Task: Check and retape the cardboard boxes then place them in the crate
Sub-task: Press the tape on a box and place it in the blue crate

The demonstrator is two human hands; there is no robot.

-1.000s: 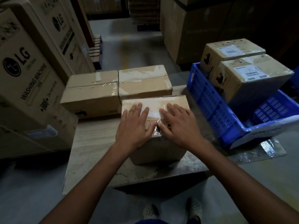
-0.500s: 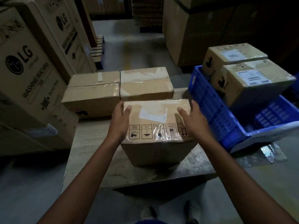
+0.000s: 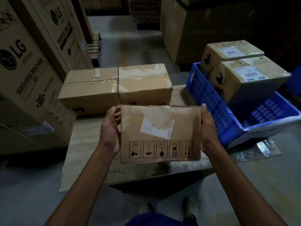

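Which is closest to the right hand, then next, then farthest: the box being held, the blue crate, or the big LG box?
1. The held box: gripped by the right hand at the box's right edge.
2. The blue crate: just to the right of that hand.
3. The big LG box: far off on the left.

The front cardboard box [image 3: 160, 132] is brown, with a torn white label patch [image 3: 157, 128] and a row of five black handling symbols [image 3: 160, 149] in square frames. The left carton [image 3: 91, 92] and right carton [image 3: 145, 88] are the same brown, streaked with glossy clear tape. The crate [image 3: 210, 101] is bright blue, its walls patterned with rows of narrow slots. The crated boxes [image 3: 249, 75] are paler tan with white labels and black print. The washing machine carton [image 3: 24, 75] is brown with black LG lettering. The surface [image 3: 88, 144] is pale beige, the floor [image 3: 130, 46] grey.
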